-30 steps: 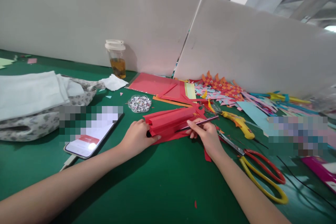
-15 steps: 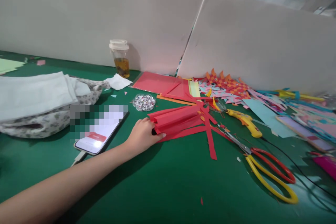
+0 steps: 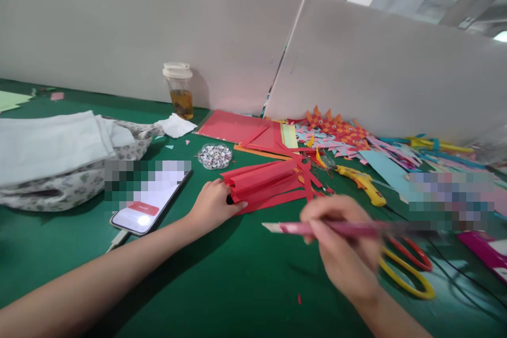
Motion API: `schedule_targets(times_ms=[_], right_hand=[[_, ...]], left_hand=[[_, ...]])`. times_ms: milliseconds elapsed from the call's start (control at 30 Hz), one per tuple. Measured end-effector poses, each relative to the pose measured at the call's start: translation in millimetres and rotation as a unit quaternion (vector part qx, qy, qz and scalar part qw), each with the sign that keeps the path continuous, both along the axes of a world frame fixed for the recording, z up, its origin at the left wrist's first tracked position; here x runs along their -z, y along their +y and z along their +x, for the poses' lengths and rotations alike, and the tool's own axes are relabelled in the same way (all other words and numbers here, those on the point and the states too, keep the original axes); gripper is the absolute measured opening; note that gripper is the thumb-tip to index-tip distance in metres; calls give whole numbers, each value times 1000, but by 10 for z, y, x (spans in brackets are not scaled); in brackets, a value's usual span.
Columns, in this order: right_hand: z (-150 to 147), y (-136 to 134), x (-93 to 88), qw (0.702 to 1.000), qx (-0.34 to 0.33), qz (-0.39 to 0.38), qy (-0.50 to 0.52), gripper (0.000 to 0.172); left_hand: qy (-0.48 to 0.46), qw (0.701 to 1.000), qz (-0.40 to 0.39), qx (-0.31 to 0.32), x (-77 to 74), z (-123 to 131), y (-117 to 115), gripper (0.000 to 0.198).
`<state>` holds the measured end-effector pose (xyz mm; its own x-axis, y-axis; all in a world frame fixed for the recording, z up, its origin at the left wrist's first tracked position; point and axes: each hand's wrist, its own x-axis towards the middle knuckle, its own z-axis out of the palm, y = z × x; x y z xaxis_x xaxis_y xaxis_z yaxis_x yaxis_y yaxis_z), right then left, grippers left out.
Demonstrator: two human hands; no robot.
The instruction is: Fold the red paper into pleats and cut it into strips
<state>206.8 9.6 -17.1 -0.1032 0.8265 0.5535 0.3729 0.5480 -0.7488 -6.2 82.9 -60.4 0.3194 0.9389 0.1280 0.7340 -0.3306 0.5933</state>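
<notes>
My left hand [image 3: 216,203] is closed on the near-left end of a folded red paper [image 3: 265,177], which has raised pleats and long strips along it. The thumb lies at the paper's lower edge, and the other fingers are partly hidden behind its end. On the right, my right hand [image 3: 344,243] is closed around a pink utility knife [image 3: 299,228], slightly blurred. Its pale slanted blade points left, above the table and apart from the red paper. Partly behind this hand lie scissors [image 3: 415,280] with red and yellow handles.
A lit phone [image 3: 152,198] with a cable lies by my left forearm. Behind are a dish of googly eyes [image 3: 215,157], a lidded cup [image 3: 180,90] and a red paper pack [image 3: 237,129]. A yellow glue gun [image 3: 364,185] and paper scraps [image 3: 325,134] lie on the right.
My right hand has come into view from the right with the pink utility knife, now covering part of the scissors. My left hand stays on the red paper. The view has shifted slightly.
</notes>
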Motion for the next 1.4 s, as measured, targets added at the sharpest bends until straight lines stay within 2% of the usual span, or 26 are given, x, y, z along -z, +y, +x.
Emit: schedule_targets(times_ms=[67,100,200,300,567,867,1233,1400], right_hand=[[-99,323,0,992,-50,-92,76,10],[-119,466,38,978,-68,-141,137,8],[-99,727,214,948,-25,-226,223,7],[-65,753,315,930,-13,-270,248,10],[-110,674,272,944,-13,-264,199,27],[-181,659,327,953,-17,-270,133,30],[-174,682,353,955,-13,-274,110,31],[-19,758,349,957,37,-261,122,30]], left_hand=[[-4,1000,3,9,3,-3,4,22],[-7,1000,5,14,1,-4,5,22],[-15,1000,7,16,-9,-4,0,23],[-15,1000,4,16,-19,0,-6,25],[-17,1000,11,17,6,-8,-5,22],[-16,1000,8,22,-33,3,-16,22],[-17,1000,-2,16,-61,3,-21,21],[-13,1000,-3,9,-27,-2,-13,20]])
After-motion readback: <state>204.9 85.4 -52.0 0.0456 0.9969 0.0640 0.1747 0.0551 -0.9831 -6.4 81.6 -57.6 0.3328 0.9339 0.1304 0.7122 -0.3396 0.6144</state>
